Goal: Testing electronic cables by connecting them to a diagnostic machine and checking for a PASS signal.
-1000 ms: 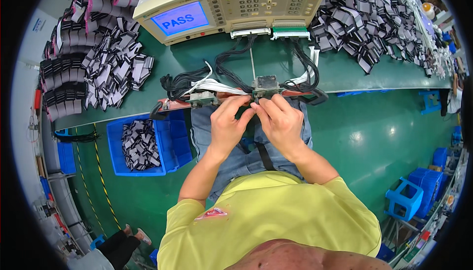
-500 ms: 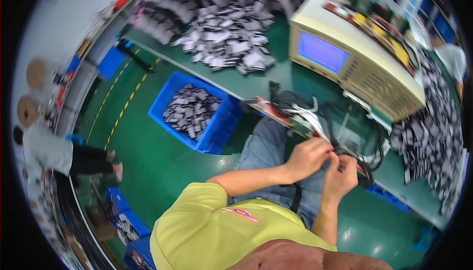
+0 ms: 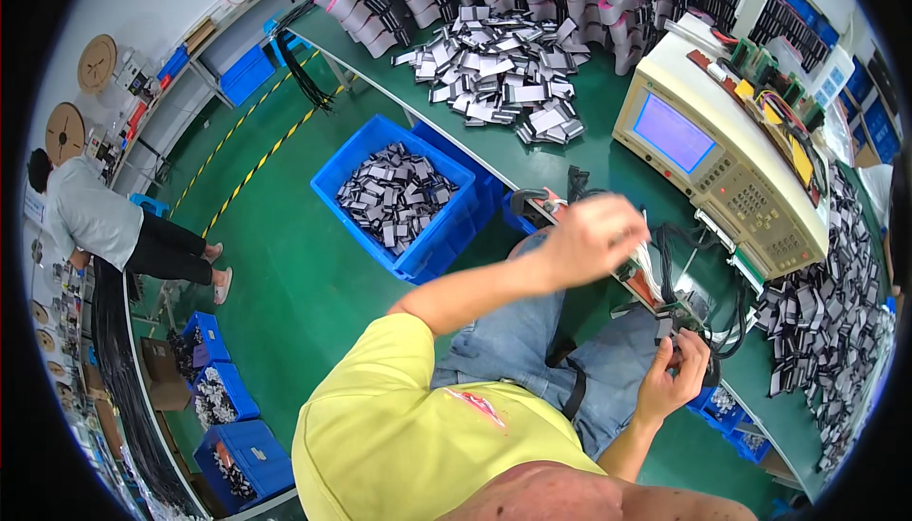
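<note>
My left hand, smeared by motion, hangs above the table's front edge with its fingers partly curled; whether it holds anything does not show. Lower right, my right hand is closed on a short grey ribbon cable with a dark connector, partly hidden by the fingers. This piece is held at a test fixture on the table edge, where white wires and black cables run. Behind the fixture stands a beige bench tester with a lit blue screen.
Short ribbon cables lie heaped on the green table at the back and right. More fill a blue bin left of my legs. Bundled grey ribbon cables stand far back. A person works at the left bench.
My left hand has come away from my right hand, moving up and slightly left. My right hand has stayed near the fixture, a little lower. The view has shifted.
</note>
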The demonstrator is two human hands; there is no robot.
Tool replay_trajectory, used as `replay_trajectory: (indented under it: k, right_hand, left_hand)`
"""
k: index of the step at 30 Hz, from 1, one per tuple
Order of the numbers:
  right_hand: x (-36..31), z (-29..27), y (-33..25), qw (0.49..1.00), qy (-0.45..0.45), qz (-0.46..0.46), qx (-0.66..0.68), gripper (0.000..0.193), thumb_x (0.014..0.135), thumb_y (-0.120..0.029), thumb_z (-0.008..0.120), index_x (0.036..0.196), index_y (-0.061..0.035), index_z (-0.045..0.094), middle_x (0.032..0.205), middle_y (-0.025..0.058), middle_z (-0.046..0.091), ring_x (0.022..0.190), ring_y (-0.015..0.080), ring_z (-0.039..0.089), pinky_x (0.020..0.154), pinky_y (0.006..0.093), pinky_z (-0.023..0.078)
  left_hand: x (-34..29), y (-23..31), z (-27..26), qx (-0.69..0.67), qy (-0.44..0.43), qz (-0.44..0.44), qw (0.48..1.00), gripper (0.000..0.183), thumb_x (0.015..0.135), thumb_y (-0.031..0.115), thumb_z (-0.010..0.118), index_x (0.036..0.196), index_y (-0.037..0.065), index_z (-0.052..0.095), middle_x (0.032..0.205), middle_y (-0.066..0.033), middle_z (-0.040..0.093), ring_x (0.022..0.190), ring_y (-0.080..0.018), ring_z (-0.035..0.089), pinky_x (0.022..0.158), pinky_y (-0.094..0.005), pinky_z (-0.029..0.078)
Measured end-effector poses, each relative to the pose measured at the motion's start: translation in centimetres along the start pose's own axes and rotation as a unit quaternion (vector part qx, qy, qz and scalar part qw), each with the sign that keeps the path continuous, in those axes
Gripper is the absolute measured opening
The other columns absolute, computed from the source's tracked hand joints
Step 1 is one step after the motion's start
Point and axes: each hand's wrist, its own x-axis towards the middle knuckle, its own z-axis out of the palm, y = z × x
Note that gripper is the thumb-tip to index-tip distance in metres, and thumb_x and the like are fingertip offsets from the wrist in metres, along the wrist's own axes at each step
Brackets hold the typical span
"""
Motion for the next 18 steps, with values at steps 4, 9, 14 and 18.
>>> replay_trajectory:
  k: [4,9,14,18]
  right_hand:
    - [-0.4,-0.4,0.4,1.0,0.006,0.0,-0.006,0.01,0.096,-0.001,0.074,0.103,0.0019,0.067,0.109,0.014,0.07,0.068,0.0141,0.058,0.051,0.0245,0.041]
    - [-0.8,-0.9,0.4,1.0,0.016,0.015,-0.004,0.011,0.093,0.004,0.073,0.102,0.0004,0.068,0.11,0.0164,0.071,0.072,0.0154,0.064,0.053,0.0254,0.048]
    - [0.0,-0.5,0.2,1.0,0.02,0.018,0.007,0.019,0.085,0.003,0.081,0.099,-0.0018,0.07,0.104,0.0141,0.073,0.069,0.0177,0.067,0.053,0.0278,0.054]
    - [-0.1,-0.6,0.5,0.999,0.025,0.02,0.007,0.021,0.083,0.004,0.082,0.099,-0.0021,0.07,0.103,0.0137,0.073,0.069,0.0191,0.068,0.054,0.0283,0.056]
  left_hand:
    - [2.5,-7.0,-0.1,0.018,-0.033,-0.075,0.996,0.013,0.091,0.012,0.078,0.094,0.001,0.072,0.086,-0.0116,0.071,0.077,-0.0249,0.072,0.068,-0.0354,0.057]
    - [3.2,-12.3,2.3,0.032,-0.025,-0.015,0.999,0.013,0.089,0.013,0.08,0.096,0.004,0.076,0.092,-0.0117,0.076,0.079,-0.024,0.074,0.071,-0.0342,0.057]
    - [2.5,-12.7,0.6,0.049,0.008,-0.069,0.996,0.009,0.091,0.007,0.077,0.098,0.004,0.075,0.092,-0.0098,0.076,0.075,-0.0219,0.07,0.067,-0.0324,0.055]
    - [2.9,-12.1,1.3,0.033,-0.024,-0.128,0.991,0.008,0.093,0.007,0.075,0.1,0.004,0.074,0.092,-0.0089,0.075,0.069,-0.0183,0.066,0.06,-0.0274,0.051]
